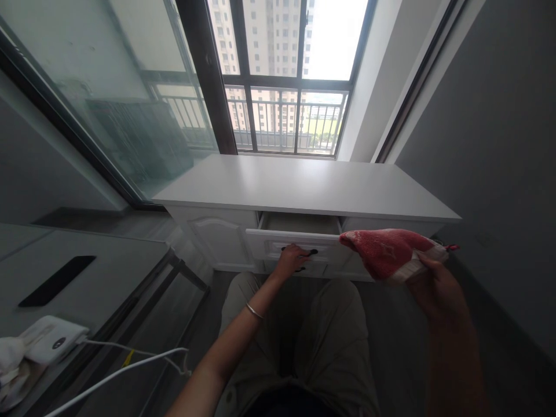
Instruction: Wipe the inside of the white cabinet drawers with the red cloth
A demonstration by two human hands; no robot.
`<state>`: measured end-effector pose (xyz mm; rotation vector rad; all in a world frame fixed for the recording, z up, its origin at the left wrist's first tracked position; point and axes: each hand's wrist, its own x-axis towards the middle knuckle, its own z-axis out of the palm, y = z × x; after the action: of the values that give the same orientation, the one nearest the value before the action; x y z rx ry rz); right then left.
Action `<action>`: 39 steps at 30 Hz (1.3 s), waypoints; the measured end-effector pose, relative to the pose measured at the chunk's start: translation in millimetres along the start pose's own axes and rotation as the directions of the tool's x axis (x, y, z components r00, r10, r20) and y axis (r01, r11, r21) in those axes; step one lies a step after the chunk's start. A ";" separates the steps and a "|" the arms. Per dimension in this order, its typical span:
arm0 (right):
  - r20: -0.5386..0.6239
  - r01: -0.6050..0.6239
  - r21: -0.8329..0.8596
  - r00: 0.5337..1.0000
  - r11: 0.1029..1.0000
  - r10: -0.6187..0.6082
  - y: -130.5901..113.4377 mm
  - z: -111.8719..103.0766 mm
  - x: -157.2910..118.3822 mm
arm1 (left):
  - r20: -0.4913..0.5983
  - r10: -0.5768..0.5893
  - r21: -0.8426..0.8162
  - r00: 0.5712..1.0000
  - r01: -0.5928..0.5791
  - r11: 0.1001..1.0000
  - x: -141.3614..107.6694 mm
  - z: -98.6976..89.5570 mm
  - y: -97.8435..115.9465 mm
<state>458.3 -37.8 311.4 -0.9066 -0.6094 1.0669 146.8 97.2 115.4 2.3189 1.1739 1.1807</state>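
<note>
My left hand (292, 260) is wrapped over the dark handle (313, 252) of the top drawer (256, 243) in a white cabinet (304, 184). That drawer is pulled partway out, and the part of its inside that shows looks bare. A second dark handle shows just below my left hand, on a lower drawer. In my right hand (438, 284), a red and white cloth (393, 250) that looks like a towel is gripped by its white end. It hangs in the air to the right of the drawer, with a small red loop at its tip.
On the left stands a table (130, 249) with a flat black object (58, 281), a white box-like device (56, 341) and a white cable (117, 370). Behind the cabinet are a glass pane and a window (282, 116). A grey wall (490, 174) rises at right.
</note>
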 end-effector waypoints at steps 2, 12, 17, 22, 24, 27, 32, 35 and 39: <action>-0.027 0.013 -0.025 1.000 1.000 -0.014 1.7 2.3 0.5 | 0.007 -0.015 0.007 1.000 0.015 1.000 12.6 1.7 -8.0; -0.006 -0.033 -0.011 0.999 0.999 0.033 12.5 9.7 2.0 | 0.024 -0.045 0.028 0.999 0.045 0.999 88.3 7.5 -46.7; 0.010 -0.057 0.013 0.998 0.998 0.057 24.8 4.3 3.4 | 0.034 -0.045 0.021 0.998 0.044 0.999 96.1 10.8 -55.3; -0.006 -0.037 0.014 0.999 0.999 0.037 35.1 0.8 -1.7 | 0.043 -0.055 0.017 0.998 0.055 0.998 95.1 14.2 -60.2; -0.017 -0.023 0.021 1.000 1.000 0.023 39.7 -2.4 -6.0 | 0.043 -0.064 0.009 0.997 0.064 0.998 97.6 14.8 -60.0; -0.051 -0.012 0.052 0.999 0.999 0.015 47.5 -6.1 -15.6 | 0.036 -0.085 -0.011 0.996 0.085 0.996 101.3 13.9 -57.2; -0.064 -0.038 0.129 0.997 0.991 0.046 61.4 -5.5 -33.3 | -0.060 -0.139 -0.003 0.988 0.139 0.990 79.3 13.9 -40.9; -0.061 -0.063 0.164 0.995 0.984 0.074 68.7 -7.4 -36.7 | -0.113 -0.192 0.051 0.975 0.199 0.979 41.6 24.5 -28.6; -0.092 -0.054 0.186 0.993 0.981 0.072 77.7 -20.6 -33.3 | -0.010 -0.250 0.132 0.968 0.249 0.959 -5.8 47.5 -27.3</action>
<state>425.4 -60.1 233.9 -0.8163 -0.3957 1.1087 167.0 114.9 67.2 2.1806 1.5324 1.0327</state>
